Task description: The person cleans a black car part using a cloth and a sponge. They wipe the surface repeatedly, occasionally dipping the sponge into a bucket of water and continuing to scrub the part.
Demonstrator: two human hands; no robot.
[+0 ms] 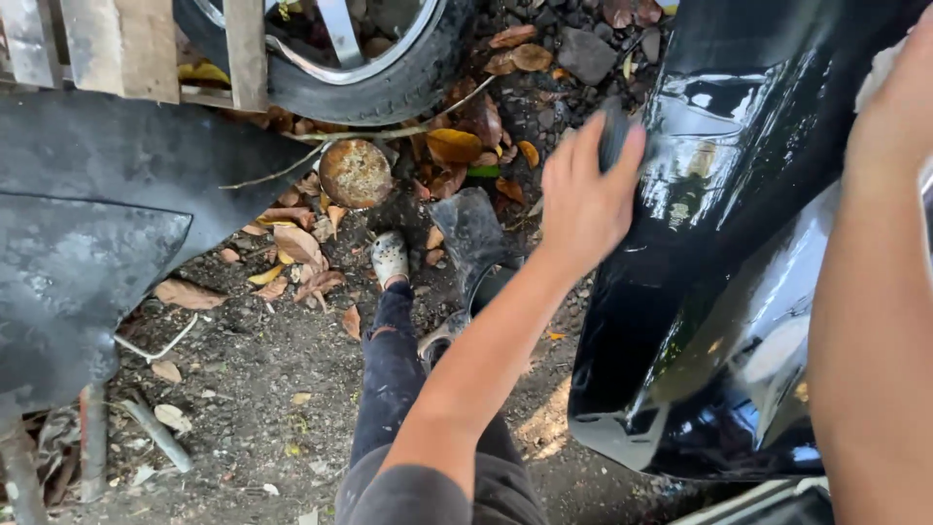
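A glossy black car body panel point(719, 292) stands on edge at the right, wet and reflective. My left hand point(583, 199) reaches forward from the bottom centre and presses a small dark pad point(614, 131) against the panel's upper left face, fingers closed over it. My right forearm runs up the right edge, and my right hand point(899, 102) rests at the panel's top edge. Its fingers are out of sight behind the panel, next to something whitish point(880, 68).
A matte grey panel point(87, 253) lies at the left under wooden slats point(121, 44). A tyre point(389, 87) stands at the top, with a rusty round tin point(355, 173) below it. Dry leaves and stones cover the dirt. My leg and pale shoe point(390, 259) stretch forward.
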